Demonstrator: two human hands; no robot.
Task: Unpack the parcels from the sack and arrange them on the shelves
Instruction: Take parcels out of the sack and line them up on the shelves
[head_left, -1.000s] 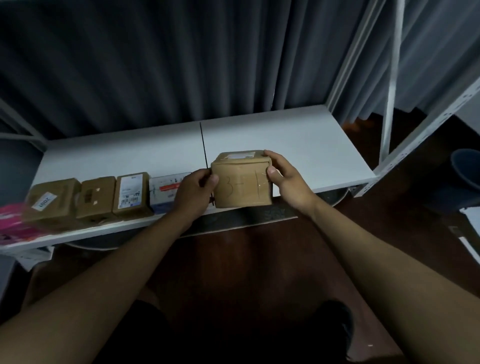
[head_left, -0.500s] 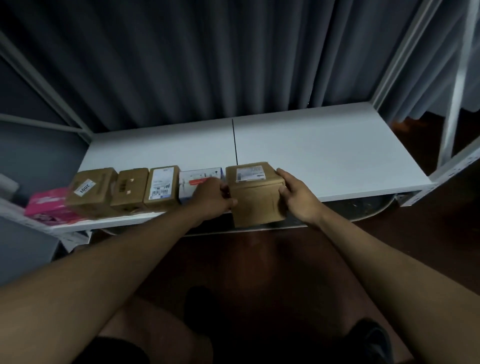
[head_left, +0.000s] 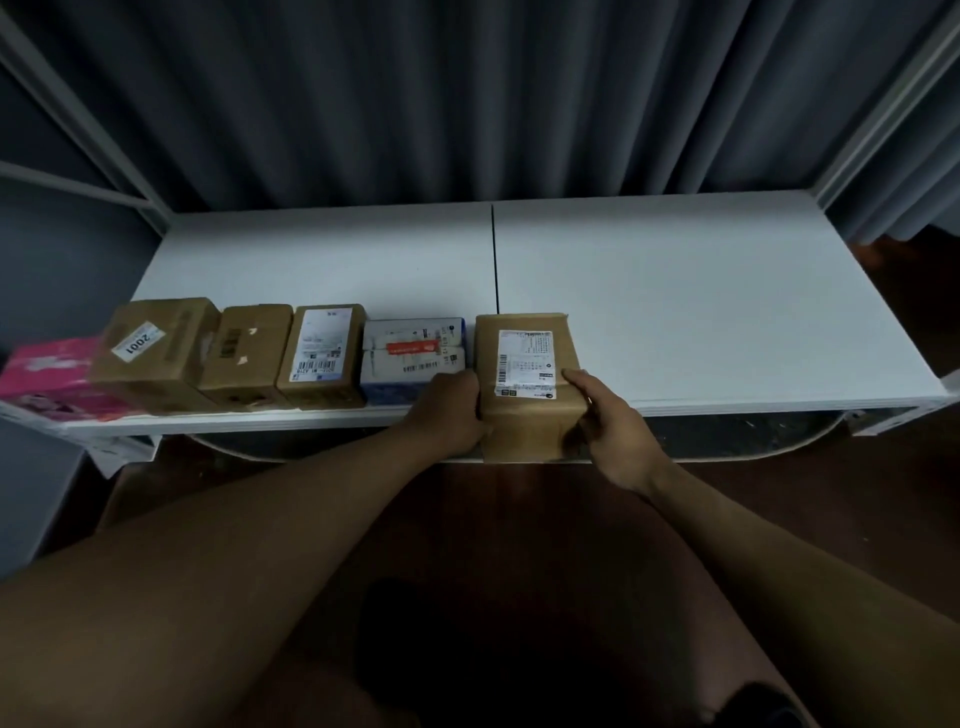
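A brown cardboard parcel (head_left: 524, 384) with a white shipping label on top sits at the front edge of the white shelf (head_left: 701, 301), its near end overhanging the edge. My left hand (head_left: 449, 410) grips its left side and my right hand (head_left: 608, 426) grips its right side. To its left stands a row of parcels: a white and blue box (head_left: 413, 358), a brown box with a white label (head_left: 322, 356), a small brown box (head_left: 244, 356), a brown box marked 2001 (head_left: 156, 353) and a pink packet (head_left: 49, 376). The sack is not in view.
Grey curtains (head_left: 467, 98) hang behind the shelf. White frame posts rise at the left (head_left: 78, 119) and right (head_left: 893, 98) ends. Bare shelf surface stretches to the right of the held parcel and behind the row. Dark wooden floor (head_left: 519, 519) lies below.
The held parcel has tipped so its label faces up and has come down onto the shelf front, next to the white and blue box. The view has shifted left and closer.
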